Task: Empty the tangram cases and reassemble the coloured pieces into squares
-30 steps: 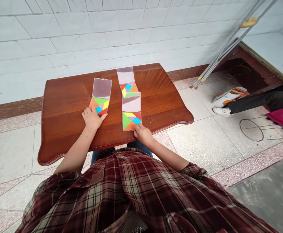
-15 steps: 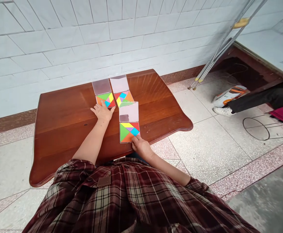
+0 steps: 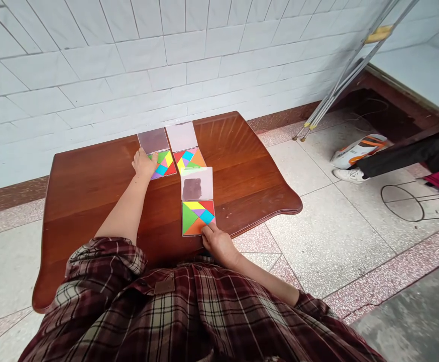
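Observation:
Three tangram sets of bright coloured tiles lie in clear hinged cases, their frosted lids open, on a polished reddish-brown wooden table (image 3: 91,211). My left hand (image 3: 144,163) rests with its fingertips on the left edge of the far left case (image 3: 162,165), covering part of its tiles. The far middle case (image 3: 189,160) sits just to its right, with nothing touching it. My right hand (image 3: 217,245) holds the lower right edge of the nearest case (image 3: 199,217). Its lid (image 3: 197,183) points away from me, almost reaching the far middle case.
Aluminium crutches (image 3: 349,68) lean at the right, beyond the table. Further right are a person's dark trouser leg (image 3: 404,163) and white shoe (image 3: 349,174), a wire stand (image 3: 404,203) and a white-and-orange bag (image 3: 358,150). A tiled wall (image 3: 167,65) stands behind the table.
My left hand has shifted from the near edge of the left case to its left edge. The nearest case has slid toward me, opening a gap from the far middle case. My view has tilted.

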`<state>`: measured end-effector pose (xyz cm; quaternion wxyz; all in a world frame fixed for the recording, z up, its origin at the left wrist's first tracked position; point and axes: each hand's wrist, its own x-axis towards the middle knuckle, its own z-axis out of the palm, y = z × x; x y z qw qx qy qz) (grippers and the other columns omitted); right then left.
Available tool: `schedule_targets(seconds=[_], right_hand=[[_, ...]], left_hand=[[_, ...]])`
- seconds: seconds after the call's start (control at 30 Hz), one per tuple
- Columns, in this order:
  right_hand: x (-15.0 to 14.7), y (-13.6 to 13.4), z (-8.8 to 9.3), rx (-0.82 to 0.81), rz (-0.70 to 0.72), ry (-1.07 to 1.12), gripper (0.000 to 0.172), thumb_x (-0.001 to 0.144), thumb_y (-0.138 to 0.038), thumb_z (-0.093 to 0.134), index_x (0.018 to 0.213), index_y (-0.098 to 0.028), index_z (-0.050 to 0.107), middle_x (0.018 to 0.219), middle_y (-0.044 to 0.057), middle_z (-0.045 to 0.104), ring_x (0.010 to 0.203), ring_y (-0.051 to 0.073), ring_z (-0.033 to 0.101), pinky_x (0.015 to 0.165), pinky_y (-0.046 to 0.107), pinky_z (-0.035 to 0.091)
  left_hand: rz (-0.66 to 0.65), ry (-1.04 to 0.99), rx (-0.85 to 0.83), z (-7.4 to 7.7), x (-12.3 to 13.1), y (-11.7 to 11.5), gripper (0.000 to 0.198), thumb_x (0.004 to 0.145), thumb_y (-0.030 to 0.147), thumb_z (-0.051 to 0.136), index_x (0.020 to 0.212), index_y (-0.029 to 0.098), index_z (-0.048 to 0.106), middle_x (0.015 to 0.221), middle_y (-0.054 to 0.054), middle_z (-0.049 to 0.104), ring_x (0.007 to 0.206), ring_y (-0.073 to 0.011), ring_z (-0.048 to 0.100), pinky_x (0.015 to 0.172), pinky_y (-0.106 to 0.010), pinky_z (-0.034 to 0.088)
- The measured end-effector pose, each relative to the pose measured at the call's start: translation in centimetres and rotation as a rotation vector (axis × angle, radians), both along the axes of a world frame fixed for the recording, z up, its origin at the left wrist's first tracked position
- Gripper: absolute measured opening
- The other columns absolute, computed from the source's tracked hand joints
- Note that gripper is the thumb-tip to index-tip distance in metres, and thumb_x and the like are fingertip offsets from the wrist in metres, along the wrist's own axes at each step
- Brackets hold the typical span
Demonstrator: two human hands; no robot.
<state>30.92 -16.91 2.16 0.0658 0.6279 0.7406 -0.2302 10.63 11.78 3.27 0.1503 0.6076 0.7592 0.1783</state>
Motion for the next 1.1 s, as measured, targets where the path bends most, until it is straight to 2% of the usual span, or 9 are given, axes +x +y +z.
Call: schedule_targets(seconds=[0.1,0.2,0.3,0.47,0.57,0.77,0.93,1.0,1.1], right_hand=[[0.2,-0.1,0.1,-0.016,0.006,0.014,0.029,0.101,-0.025,0.035,0.110,-0.018,0.061,0.114,0.009,0.064,0.090,0.017,0.067,0.068,0.026,0.044],[0.3,-0.1,0.1,-0.033,0.013,0.023,0.029,0.101,-0.025,0.035,0.110,-0.018,0.062,0.113,0.009,0.065,0.089,0.017,0.067,0.068,0.026,0.044],[0.4,-0.1,-0.2,-0.046,0.020,0.026,0.029,0.101,-0.025,0.035,0.109,-0.019,0.063,0.113,0.009,0.065,0.088,0.017,0.067,0.068,0.025,0.044],[0.5,-0.2,-0.3,-0.055,0.027,0.024,0.031,0.101,-0.025,0.034,0.109,-0.018,0.063,0.112,0.009,0.065,0.088,0.017,0.067,0.069,0.025,0.045],[0.5,-0.2,-0.3,-0.059,0.027,0.023,0.031,0.101,-0.025,0.034,0.109,-0.019,0.063,0.112,0.009,0.065,0.089,0.017,0.067,0.069,0.025,0.045],[0.5,-0.2,-0.4,-0.064,0.022,0.018,0.030,0.100,-0.026,0.035,0.110,-0.019,0.062,0.112,0.009,0.066,0.087,0.017,0.067,0.068,0.025,0.045],[0.5,0.1,-0.2,-0.071,0.026,0.015,0.031,0.101,-0.027,0.034,0.110,-0.019,0.062,0.113,0.009,0.065,0.088,0.017,0.067,0.069,0.025,0.046],[0.4,0.2,0.0,-0.078,0.026,0.018,0.031,0.101,-0.026,0.034,0.111,-0.019,0.062,0.112,0.009,0.065,0.089,0.018,0.067,0.070,0.025,0.046],[0.5,0.0,0.6,-0.096,0.028,0.054,0.030,0.100,-0.026,0.035,0.111,-0.018,0.062,0.113,0.010,0.065,0.091,0.018,0.066,0.070,0.024,0.046]], left_hand=[[0.032,-0.114,0.094,-1.0,-0.5,2.1,0.059,0.089,0.033,0.043,0.143,0.011,0.042,0.141,-0.018,0.055,0.137,-0.0297,0.047,0.115,-0.049,0.037],[0.162,-0.290,0.198,-2.3,-0.9,3.9,0.055,0.084,0.020,0.043,0.139,0.018,0.047,0.121,-0.010,0.067,0.115,-0.0236,0.062,0.106,-0.043,0.047],[0.284,-0.392,0.249,-3.2,-1.0,4.8,0.053,0.081,0.013,0.043,0.133,0.016,0.052,0.100,-0.006,0.070,0.098,-0.0185,0.066,0.099,-0.035,0.050],[0.248,-0.436,0.284,-3.5,-0.8,4.3,0.036,0.082,0.008,0.039,0.106,0.015,0.065,0.085,-0.003,0.066,0.081,-0.0145,0.064,0.085,-0.028,0.052],[0.216,-0.443,0.300,-3.6,-0.9,3.6,0.036,0.082,0.007,0.038,0.103,0.014,0.065,0.083,-0.003,0.065,0.076,-0.0133,0.062,0.081,-0.026,0.051],[0.166,-0.409,0.316,-3.9,-1.0,2.9,0.039,0.080,0.007,0.036,0.104,0.015,0.065,0.083,-0.003,0.066,0.075,-0.0130,0.061,0.080,-0.026,0.051],[0.134,-0.364,0.289,-3.7,-1.1,2.8,0.039,0.081,0.009,0.037,0.107,0.014,0.065,0.085,-0.004,0.066,0.080,-0.0152,0.063,0.087,-0.030,0.052],[0.127,-0.365,0.277,-3.6,-1.4,2.8,0.040,0.082,0.010,0.038,0.114,0.013,0.063,0.094,-0.007,0.067,0.088,-0.0170,0.065,0.092,-0.032,0.051],[0.148,-0.313,0.291,-3.4,-1.7,1.9,0.044,0.083,0.014,0.044,0.125,0.012,0.056,0.120,-0.014,0.061,0.112,-0.0220,0.061,0.105,-0.037,0.047]])
